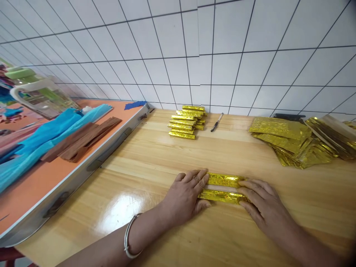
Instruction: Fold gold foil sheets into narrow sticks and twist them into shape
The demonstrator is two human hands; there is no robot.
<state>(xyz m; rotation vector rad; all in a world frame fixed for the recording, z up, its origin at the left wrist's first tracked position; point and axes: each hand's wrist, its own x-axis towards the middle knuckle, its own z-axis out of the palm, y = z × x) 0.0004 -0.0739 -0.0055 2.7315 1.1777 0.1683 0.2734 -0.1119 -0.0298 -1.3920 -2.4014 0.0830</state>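
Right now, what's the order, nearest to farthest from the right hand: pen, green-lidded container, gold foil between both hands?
From the right hand:
1. Gold foil: touching it, on its left.
2. Pen: farther back, leftward.
3. Green-lidded container: far left.

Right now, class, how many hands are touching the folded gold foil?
2: the left hand at the gold foil's left end, the right hand at its right end. Neither is hidden.

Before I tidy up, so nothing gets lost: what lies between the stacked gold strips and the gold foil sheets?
In the head view, a pen lies there, closer to the stacked gold strips than to the gold foil sheets.
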